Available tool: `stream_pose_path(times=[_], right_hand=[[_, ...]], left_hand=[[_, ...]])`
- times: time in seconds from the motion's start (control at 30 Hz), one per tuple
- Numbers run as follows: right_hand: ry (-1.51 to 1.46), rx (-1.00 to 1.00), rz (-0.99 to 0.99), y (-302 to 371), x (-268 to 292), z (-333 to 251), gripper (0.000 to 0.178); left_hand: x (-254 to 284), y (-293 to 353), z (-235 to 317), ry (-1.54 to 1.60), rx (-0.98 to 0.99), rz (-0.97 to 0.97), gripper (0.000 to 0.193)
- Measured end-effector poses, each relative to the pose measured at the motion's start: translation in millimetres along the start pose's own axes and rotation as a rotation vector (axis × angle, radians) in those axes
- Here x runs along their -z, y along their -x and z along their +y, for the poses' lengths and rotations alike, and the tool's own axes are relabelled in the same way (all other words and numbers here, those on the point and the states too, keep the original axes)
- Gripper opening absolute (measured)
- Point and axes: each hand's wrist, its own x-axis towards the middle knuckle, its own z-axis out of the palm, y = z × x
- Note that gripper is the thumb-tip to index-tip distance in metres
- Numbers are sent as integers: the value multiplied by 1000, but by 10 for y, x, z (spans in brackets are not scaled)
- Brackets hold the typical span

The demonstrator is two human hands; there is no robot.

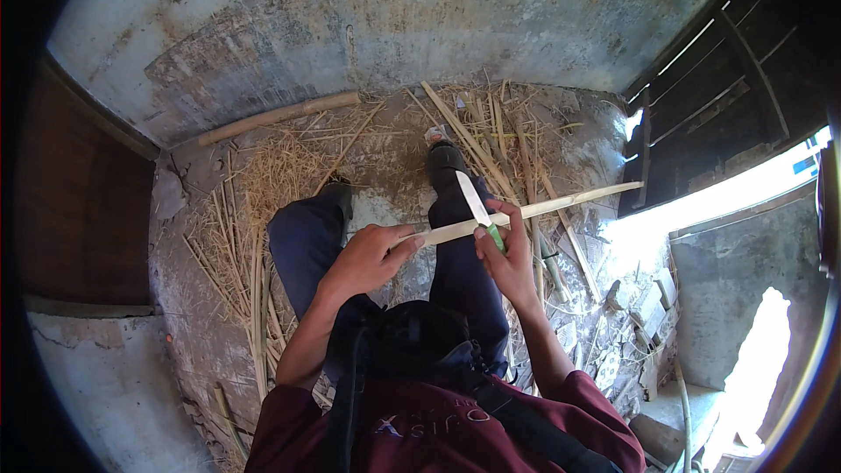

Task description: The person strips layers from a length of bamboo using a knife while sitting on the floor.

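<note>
My left hand (370, 256) grips the near end of a long pale bamboo strip (561, 201) that runs up and to the right over my knees. My right hand (501, 252) holds a knife with a green handle; its blade (473, 197) points up and away, crossing the strip close to my thumb. Both hands are over my dark blue trousers (302, 245). I am seated, with my feet in dark shoes (445, 158) stretched toward the wall.
Straw and thin bamboo shavings (263, 184) litter the concrete floor. Several split strips (477, 144) lean by the grey wall (394, 17), and a thick pole (280, 116) lies at its base. Rubble (644, 307) is piled right, near a dark slatted door (727, 88).
</note>
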Motion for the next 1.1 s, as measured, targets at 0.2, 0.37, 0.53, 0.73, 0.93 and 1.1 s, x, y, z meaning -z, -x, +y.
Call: stream_pose_path(times=[0.2, 0.37, 0.53, 0.73, 0.93, 1.1], right_hand=[[401, 165, -9, -210, 10, 205, 40], [408, 171, 11, -215, -42, 172, 37], [409, 161, 9, -211, -45, 172, 37], [396, 125, -14, -217, -21, 99, 37], [293, 158, -2, -145, -27, 140, 35], [368, 210, -88, 65, -235, -3, 30]], left_hand=[[-55, -57, -122, 94, -61, 93, 17], [-81, -138, -122, 23, -205, 221, 19], [-55, -193, -169, -36, -290, 229, 21], [-42, -168, -71, -49, -226, 153, 13], [-98, -132, -161, 138, -73, 182, 10], [-103, -107, -181, 37, -35, 197, 17]])
